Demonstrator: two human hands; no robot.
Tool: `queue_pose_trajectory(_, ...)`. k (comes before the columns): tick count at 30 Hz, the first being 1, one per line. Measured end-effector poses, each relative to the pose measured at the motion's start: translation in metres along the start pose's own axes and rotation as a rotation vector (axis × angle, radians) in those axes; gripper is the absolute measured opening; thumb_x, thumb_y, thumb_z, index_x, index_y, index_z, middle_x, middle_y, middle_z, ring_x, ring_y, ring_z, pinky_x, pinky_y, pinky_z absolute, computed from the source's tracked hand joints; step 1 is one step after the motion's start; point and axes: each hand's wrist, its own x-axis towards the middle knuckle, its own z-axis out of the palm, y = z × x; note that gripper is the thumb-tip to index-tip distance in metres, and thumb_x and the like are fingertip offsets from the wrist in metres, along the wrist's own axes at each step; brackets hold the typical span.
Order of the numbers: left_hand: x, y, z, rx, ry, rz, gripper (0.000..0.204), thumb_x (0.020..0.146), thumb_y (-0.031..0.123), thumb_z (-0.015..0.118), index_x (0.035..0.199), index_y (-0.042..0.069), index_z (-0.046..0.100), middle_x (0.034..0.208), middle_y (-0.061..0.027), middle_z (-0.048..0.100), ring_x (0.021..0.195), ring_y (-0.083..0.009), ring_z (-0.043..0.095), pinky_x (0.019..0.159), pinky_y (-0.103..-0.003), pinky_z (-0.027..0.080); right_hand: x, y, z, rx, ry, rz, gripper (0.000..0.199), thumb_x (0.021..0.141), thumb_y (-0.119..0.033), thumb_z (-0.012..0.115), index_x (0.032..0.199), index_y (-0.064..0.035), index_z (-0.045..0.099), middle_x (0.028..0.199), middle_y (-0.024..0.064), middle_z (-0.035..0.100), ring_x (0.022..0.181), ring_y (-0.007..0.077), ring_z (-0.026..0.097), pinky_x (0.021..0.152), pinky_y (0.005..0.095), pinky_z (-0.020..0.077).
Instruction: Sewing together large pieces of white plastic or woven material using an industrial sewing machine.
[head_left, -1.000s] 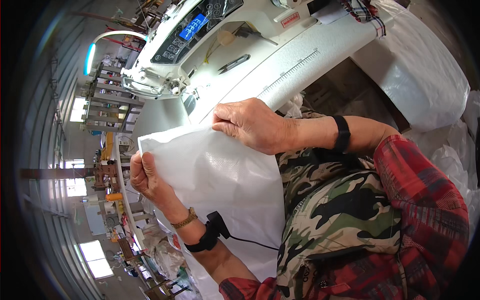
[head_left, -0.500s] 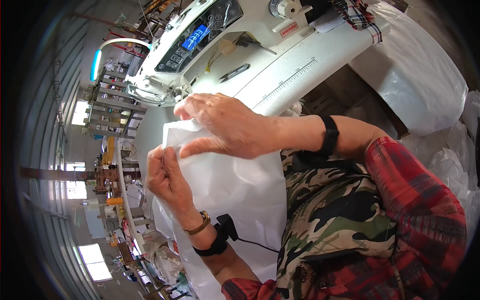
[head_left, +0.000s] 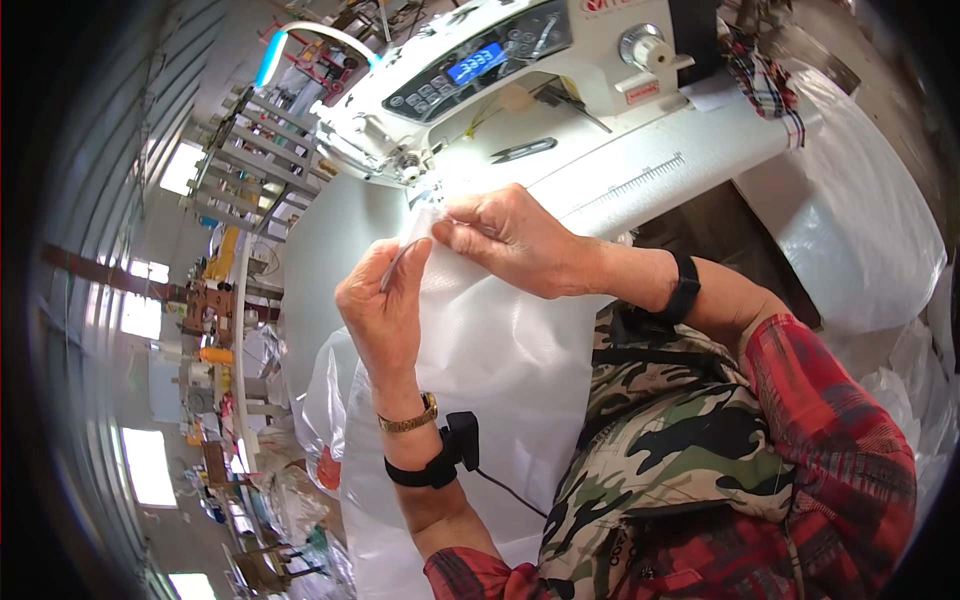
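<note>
A large white plastic sheet (head_left: 490, 350) hangs from my hands over the front of the table. My left hand (head_left: 385, 295) pinches its folded upper edge between thumb and fingers. Close beside it, my right hand (head_left: 515, 245) grips the same edge with thumb and forefinger. Both hands are just in front of the needle area of a white sewing machine (head_left: 600, 60), which has a lit blue display. Whether the edge lies under the presser foot is hard to make out.
Thread snips (head_left: 525, 150) lie on the machine bed, near a printed ruler scale (head_left: 640, 175). A plaid cloth (head_left: 765, 75) sits at the right end. More white sheeting (head_left: 870, 200) is piled at the right. A lamp (head_left: 270, 60) glows at the upper left.
My right hand has come down from above and closed on the sheet's edge. My left hand has risen toward the needle with the edge. The view has shifted, so the machine appears farther right.
</note>
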Motion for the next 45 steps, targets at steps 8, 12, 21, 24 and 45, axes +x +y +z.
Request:
queue_pose_trajectory(8,0.003,0.006,0.002,0.095,-0.032,0.057,0.02,0.087,0.012,0.072,0.087,-0.005,0.061,0.062,-0.0104,0.049,0.056,-0.0145,0.043,0.053,-0.028,0.039,0.0,0.007,0.005,-0.129,0.088,-0.098,0.024,0.096,-0.02,0.057,0.086,0.0004,0.061,0.062,0.0185,0.051,0.053,0.0325,0.044,0.053,0.0397,0.0397)
queue_pose_trajectory(12,0.004,-0.003,0.003,0.006,-0.044,0.038,0.025,0.089,0.013,0.071,0.079,-0.004,0.056,0.061,-0.0034,0.042,0.057,-0.0082,0.036,0.051,-0.027,0.035,0.0,0.011,0.005,-0.225,0.049,-0.059,0.023,0.098,-0.02,0.056,0.086,-0.0003,0.062,0.064,0.0209,0.051,0.053,0.0353,0.045,0.051,0.0394,0.0389)
queue_pose_trajectory(21,-0.002,-0.041,0.009,-0.299,-0.024,-0.307,0.026,0.093,0.016,0.065,0.073,0.0,0.06,0.064,0.0092,0.047,0.06,-0.0002,0.037,0.051,-0.021,0.029,-0.028,0.02,0.018,-0.624,-0.058,-0.238,0.051,0.086,-0.003,0.058,0.135,0.0047,0.046,0.088,0.0186,0.064,0.072,0.0343,0.065,0.064,0.04,0.0528)
queue_pose_trajectory(24,-0.006,-0.055,0.011,-0.477,-0.064,-0.4,0.02,0.094,0.016,0.064,0.085,-0.001,0.069,0.074,0.0074,0.059,0.065,0.0005,0.045,0.057,-0.018,0.036,-0.03,0.021,0.022,-0.718,-0.16,-0.201,0.065,0.083,0.002,0.056,0.145,0.0033,0.036,0.09,0.0195,0.064,0.072,0.034,0.065,0.065,0.0398,0.0535)
queue_pose_trajectory(45,-0.002,-0.059,0.001,0.004,-0.066,-0.104,0.027,0.095,0.015,0.06,0.077,-0.003,0.054,0.062,-0.0061,0.043,0.058,-0.0125,0.037,0.053,-0.03,0.035,-0.048,0.054,0.013,-0.302,-0.112,0.127,0.036,0.096,-0.026,0.058,0.119,0.0027,0.059,0.092,0.0149,0.064,0.081,0.0251,0.062,0.072,0.0354,0.0497)
